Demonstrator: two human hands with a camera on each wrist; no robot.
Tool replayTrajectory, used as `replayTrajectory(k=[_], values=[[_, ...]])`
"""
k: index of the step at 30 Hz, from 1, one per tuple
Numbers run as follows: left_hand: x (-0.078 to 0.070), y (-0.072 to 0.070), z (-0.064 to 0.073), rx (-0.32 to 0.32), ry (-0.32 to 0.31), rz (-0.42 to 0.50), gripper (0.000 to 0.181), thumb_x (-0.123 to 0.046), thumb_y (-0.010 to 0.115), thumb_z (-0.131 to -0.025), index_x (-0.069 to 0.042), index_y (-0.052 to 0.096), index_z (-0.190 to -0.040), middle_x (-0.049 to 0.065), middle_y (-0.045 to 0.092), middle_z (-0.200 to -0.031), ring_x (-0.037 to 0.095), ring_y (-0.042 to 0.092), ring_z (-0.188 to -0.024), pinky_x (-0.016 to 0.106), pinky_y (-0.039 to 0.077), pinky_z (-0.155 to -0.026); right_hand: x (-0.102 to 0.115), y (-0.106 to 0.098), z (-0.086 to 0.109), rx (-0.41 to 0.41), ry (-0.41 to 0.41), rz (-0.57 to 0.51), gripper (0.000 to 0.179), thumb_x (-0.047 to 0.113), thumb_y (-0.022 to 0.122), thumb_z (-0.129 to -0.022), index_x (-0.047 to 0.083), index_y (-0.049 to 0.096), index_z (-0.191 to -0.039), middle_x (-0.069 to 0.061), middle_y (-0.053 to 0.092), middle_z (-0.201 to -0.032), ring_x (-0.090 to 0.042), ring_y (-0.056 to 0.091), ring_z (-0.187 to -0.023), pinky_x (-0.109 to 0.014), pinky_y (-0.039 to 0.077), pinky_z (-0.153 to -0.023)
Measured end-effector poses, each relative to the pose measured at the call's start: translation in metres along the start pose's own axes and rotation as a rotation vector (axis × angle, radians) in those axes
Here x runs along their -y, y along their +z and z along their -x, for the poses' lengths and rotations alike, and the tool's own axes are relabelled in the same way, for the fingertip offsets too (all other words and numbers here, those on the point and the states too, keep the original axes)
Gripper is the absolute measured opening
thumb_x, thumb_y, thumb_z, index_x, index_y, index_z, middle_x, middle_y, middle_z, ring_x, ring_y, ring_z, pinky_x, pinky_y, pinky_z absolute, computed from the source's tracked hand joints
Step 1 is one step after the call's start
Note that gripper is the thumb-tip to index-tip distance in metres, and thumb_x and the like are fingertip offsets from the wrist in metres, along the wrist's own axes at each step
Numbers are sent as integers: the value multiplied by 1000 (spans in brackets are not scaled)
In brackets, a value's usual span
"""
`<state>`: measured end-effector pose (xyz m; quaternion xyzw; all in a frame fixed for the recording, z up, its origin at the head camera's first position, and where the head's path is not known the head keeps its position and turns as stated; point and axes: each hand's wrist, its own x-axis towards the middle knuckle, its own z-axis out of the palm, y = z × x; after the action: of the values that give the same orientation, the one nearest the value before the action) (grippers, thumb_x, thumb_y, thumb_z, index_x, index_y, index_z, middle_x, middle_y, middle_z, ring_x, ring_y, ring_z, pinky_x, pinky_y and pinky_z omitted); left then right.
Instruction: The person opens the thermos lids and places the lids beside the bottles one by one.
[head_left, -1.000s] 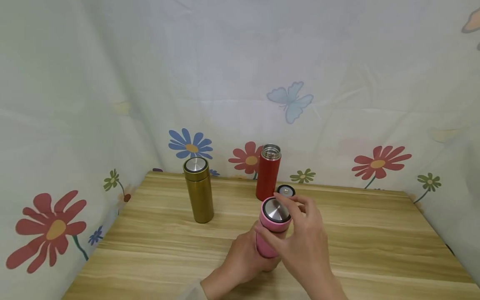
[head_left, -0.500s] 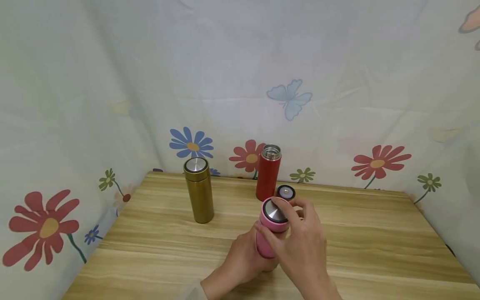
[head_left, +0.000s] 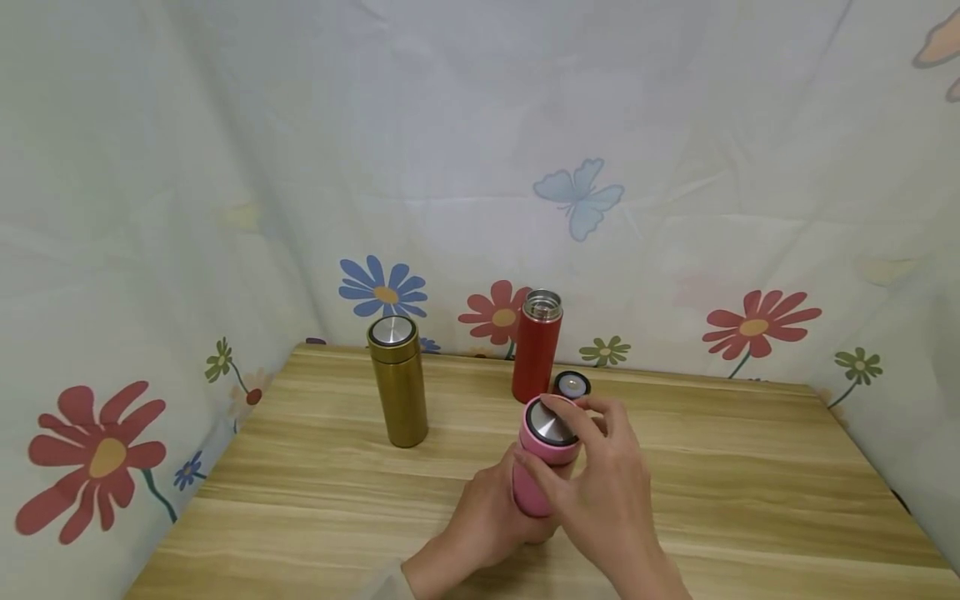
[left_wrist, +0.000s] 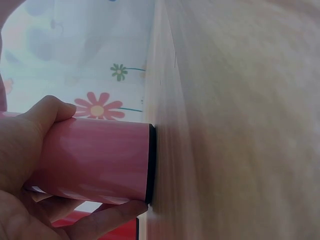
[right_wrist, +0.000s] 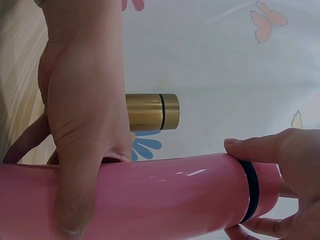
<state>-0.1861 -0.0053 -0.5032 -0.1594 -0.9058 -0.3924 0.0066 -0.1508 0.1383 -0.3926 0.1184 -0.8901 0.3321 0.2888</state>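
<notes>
A pink vacuum flask [head_left: 534, 492] stands at the table's front middle, tipped slightly in the head view. My left hand [head_left: 491, 517] wraps round its body. Over its steel-topped lid [head_left: 551, 427], my right hand [head_left: 611, 483] grips with thumb and fingers, the index finger lying across the top. In the right wrist view, the right thumb and fingers [right_wrist: 300, 170] straddle the dark ring between lid and body. The left wrist view has the flask's black base [left_wrist: 151, 165] at the table surface. Whether the lid is loose cannot be seen.
Behind the hands stands a red flask [head_left: 536, 358] with its mouth uncovered. Beside it a dark-rimmed lid [head_left: 572, 384] lies with its inner side up. A gold flask [head_left: 400, 392], lidded, is to the left. A flower-print curtain [head_left: 637, 275] closes off the wooden table [head_left: 300, 492].
The right hand has shifted slightly leftward, its index fingertip sliding across the lid's top. The left hand and the pink flask have stayed in place.
</notes>
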Motion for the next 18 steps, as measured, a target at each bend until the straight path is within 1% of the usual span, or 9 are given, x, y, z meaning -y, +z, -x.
replayTrajectory(k=[5, 9, 14, 18], values=[[1, 1, 0, -9, 6, 12, 82, -45, 88, -74, -20, 47, -140, -3, 72, -112, 3, 65, -91, 26, 54, -78, -2, -4, -1, 39, -5, -40, 63, 25, 98, -69, 26, 73, -127, -7, 59, -125, -23, 62, -103, -37, 52, -75], [2, 1, 0, -21, 21, 22, 78, -45, 87, -75, -22, 47, -139, -5, 72, -109, 2, 65, -89, 25, 54, -77, -5, -7, -2, 87, -1, -73, 63, 19, 97, -70, 28, 72, -128, -6, 60, -129, -23, 64, -108, -41, 54, -80], [2, 0, 1, -9, 18, 61, 78, -44, 88, -76, -23, 47, -139, -6, 72, -110, 1, 65, -91, 25, 54, -80, -9, -10, -5, 136, -8, -127, 64, 15, 95, -73, 28, 71, -131, -5, 60, -133, -25, 67, -113, -46, 55, -86], [3, -1, 0, -1, 12, 76, 78, -43, 88, -76, -25, 47, -140, -7, 72, -111, 1, 64, -91, 26, 54, -81, -11, -11, -5, 153, -19, -146, 65, 13, 94, -73, 28, 70, -132, -6, 61, -135, -27, 67, -118, -50, 55, -89]])
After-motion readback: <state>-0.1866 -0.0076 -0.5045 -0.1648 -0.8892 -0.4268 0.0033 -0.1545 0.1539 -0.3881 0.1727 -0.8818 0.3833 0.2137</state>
